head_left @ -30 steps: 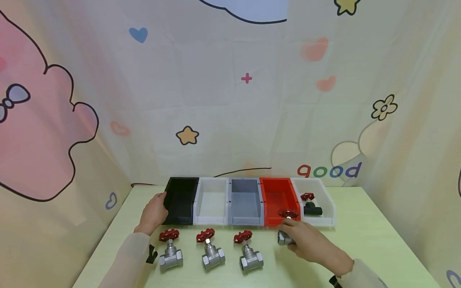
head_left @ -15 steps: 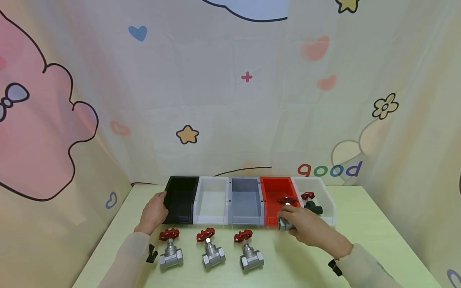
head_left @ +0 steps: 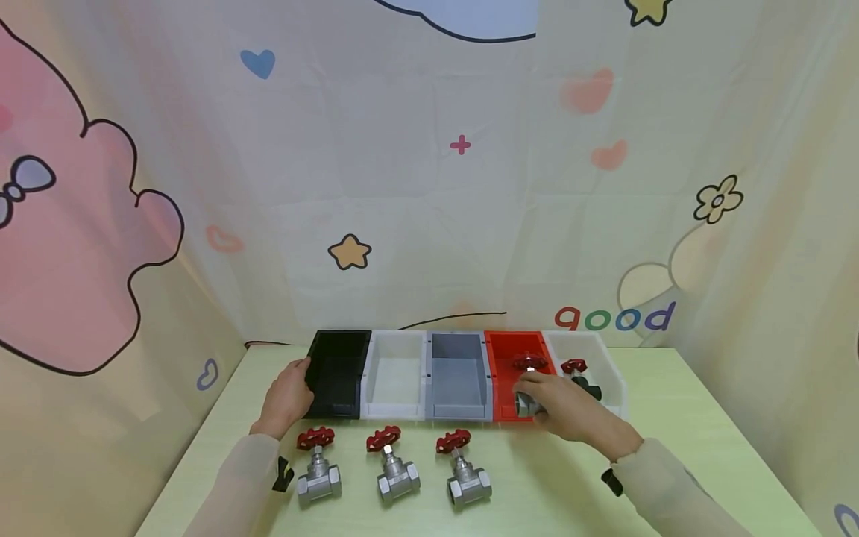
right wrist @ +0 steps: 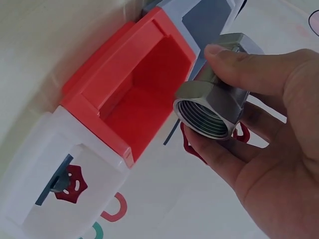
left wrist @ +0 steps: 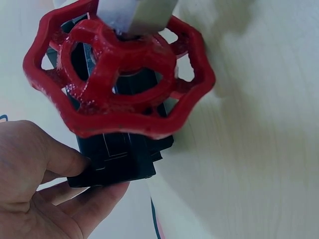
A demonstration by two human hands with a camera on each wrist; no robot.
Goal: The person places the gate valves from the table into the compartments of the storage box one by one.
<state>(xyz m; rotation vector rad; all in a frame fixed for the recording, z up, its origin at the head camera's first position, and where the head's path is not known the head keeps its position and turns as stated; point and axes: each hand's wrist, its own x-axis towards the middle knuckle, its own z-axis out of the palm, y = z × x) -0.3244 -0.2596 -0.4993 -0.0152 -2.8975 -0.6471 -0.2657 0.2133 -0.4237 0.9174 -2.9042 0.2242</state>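
In the head view my left hand [head_left: 285, 395] is at the left end of the row of bins and grips the side wall of the black bin [head_left: 338, 373]. The left wrist view shows my thumb and fingers on either side of that wall, behind a large red handwheel [left wrist: 119, 99]. My right hand [head_left: 570, 410] holds a silver gate valve [head_left: 527, 405] by its metal body over the front of the red bin [head_left: 502, 377], red handwheel away from me. In the right wrist view its threaded opening [right wrist: 202, 119] faces the camera, the thumb lying across the body.
Three more silver valves stand in front of the bins: left [head_left: 318, 477], middle [head_left: 397, 477] and right [head_left: 467, 481]. A white bin [head_left: 394, 369] and a grey bin [head_left: 458, 373] sit mid-row. The right-end white bin [head_left: 597, 347] contains a black valve with a red handwheel [head_left: 574, 365].
My right hand has carried the silver valve forward and slightly left, from in front of the red bin to over it. My left hand keeps its grip on the black bin.
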